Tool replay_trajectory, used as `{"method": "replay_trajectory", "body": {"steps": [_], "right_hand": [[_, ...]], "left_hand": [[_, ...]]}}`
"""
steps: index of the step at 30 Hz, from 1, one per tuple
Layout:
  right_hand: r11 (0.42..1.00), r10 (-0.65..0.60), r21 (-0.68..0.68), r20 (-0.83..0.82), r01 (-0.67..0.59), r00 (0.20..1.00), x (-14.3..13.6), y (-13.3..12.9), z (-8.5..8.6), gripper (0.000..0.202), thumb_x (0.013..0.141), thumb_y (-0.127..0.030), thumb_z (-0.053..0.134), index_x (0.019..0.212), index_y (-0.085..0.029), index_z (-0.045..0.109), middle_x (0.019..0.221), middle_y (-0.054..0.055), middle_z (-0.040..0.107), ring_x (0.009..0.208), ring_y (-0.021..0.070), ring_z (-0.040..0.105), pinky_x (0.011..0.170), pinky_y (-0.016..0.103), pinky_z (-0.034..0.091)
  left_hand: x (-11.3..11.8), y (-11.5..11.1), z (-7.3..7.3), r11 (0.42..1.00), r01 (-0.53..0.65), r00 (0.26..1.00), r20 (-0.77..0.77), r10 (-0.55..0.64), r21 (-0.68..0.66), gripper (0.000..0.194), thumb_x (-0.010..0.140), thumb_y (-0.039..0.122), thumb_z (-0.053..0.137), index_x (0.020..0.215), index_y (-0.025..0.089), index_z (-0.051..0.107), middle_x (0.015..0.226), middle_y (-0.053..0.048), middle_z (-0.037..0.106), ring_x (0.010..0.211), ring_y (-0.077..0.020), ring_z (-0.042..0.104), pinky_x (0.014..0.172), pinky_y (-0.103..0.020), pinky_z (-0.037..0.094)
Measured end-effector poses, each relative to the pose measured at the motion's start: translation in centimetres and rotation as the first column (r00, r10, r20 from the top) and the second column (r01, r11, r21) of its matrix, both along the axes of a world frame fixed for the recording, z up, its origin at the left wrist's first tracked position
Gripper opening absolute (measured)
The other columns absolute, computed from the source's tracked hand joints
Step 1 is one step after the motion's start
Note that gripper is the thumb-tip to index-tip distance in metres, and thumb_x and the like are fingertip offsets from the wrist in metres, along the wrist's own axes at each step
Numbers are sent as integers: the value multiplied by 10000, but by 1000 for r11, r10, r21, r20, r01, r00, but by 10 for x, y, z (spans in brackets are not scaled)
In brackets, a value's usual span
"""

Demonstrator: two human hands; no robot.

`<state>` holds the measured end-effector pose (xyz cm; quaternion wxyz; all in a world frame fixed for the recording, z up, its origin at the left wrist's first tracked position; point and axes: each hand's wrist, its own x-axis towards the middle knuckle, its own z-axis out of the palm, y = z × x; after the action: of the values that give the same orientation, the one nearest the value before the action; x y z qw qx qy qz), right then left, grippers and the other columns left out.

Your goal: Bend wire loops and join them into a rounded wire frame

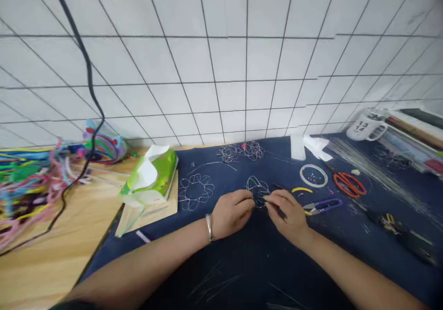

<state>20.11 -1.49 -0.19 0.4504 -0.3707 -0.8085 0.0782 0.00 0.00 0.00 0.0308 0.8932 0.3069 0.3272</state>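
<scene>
Between my two hands is a small flower-shaped piece of thin looped wire (255,184), standing over the dark blue mat (214,264). My left hand (234,211) pinches its left side, fingers curled and thumb pressed in. On its other side my right hand (288,213) has thumb and fingertips together at the wire. The exact grip points are partly hidden by the fingers. A larger flower-shaped wire ring (196,191) lies flat to the left of my left hand. Purple-handled snips (323,206) and yellow-handled pliers (302,190) lie just right of my right hand.
Behind are tangled wire bundles (240,151). To the right lie a white dish of beads (313,176), orange-handled scissors (349,184), straight wires (384,176) and a mug (367,125). A green tissue pack (152,171) and colourful pipe cleaners (27,185) occupy the left. Loose wire pieces (214,284) lie in front.
</scene>
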Motion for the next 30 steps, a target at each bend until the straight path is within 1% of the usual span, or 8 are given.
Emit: {"method": "replay_trajectory", "body": {"steps": [6, 9, 13, 17, 19, 22, 24, 30], "right_hand": [[984, -71, -170, -124, 49, 990, 1, -2, 4, 175, 753, -111, 545, 895, -212, 528, 883, 33, 533, 715, 122, 519, 659, 294, 469], [980, -76, -193, -137, 49, 988, 0, -3, 6, 169, 757, -114, 541, 895, -210, 529, 883, 32, 531, 685, 114, 510, 648, 291, 465], [987, -47, -162, -133, 25, 990, -1, -4, 8, 229, 758, -100, 531, 953, -219, 532, 910, 34, 537, 690, 111, 517, 674, 296, 470], [990, -43, -140, -122, 26, 992, -1, -4, 9, 259, 755, -95, 530, 982, -220, 525, 917, 39, 540, 684, 110, 522, 660, 292, 480], [994, -25, -105, -94, 15, 995, 0, -4, 8, 279, 753, -86, 528, 995, -224, 526, 923, 44, 542, 733, 124, 535, 673, 297, 485], [999, 35, -29, -22, -36, 999, 2, -3, 6, 311, 749, -65, 523, 1010, -234, 534, 915, 45, 548, 832, 150, 541, 731, 320, 484], [998, 59, 4, 8, -59, 998, 2, -3, 4, 333, 743, -55, 525, 1023, -236, 534, 908, 43, 551, 843, 152, 541, 747, 326, 482], [999, 23, 33, -7, -23, 1000, 2, -4, 4, 373, 734, -61, 537, 1065, -232, 511, 924, 53, 551, 843, 157, 543, 741, 328, 484]], "left_hand": [[0, 0, 0, 1000, 17, 998, 65, -17, 3, 127, 786, 135, 469, 879, 171, 547, 958, -56, 589, 814, -123, 577, 702, -249, 495], [0, 0, 1, 1000, 20, 997, 79, -19, -14, 119, 779, 135, 478, 868, 168, 548, 952, -55, 588, 801, -122, 578, 685, -248, 494], [0, 0, -1, 1000, 12, 995, 95, -10, -21, 124, 772, 124, 483, 872, 166, 543, 956, -50, 587, 791, -115, 579, 676, -239, 494], [0, 0, -1, 1000, 12, 996, 89, -13, 7, 118, 773, 128, 478, 864, 165, 543, 944, -52, 585, 774, -112, 579, 662, -235, 493], [0, 0, -1, 999, 16, 997, 80, -19, 35, 121, 771, 129, 475, 861, 167, 546, 926, -50, 587, 763, -111, 580, 652, -233, 492], [-1, 0, -1, 996, 35, 997, 66, -41, 81, 134, 756, 117, 488, 865, 170, 544, 915, -45, 594, 760, -114, 580, 648, -234, 490], [-2, -1, -1, 994, 43, 997, 64, -50, 104, 148, 747, 109, 497, 873, 172, 542, 916, -41, 597, 763, -114, 579, 659, -236, 491], [-2, -1, -3, 992, 27, 996, 84, -38, 121, 128, 747, 115, 495, 853, 173, 538, 904, -41, 598, 744, -105, 580, 656, -229, 491]]}}
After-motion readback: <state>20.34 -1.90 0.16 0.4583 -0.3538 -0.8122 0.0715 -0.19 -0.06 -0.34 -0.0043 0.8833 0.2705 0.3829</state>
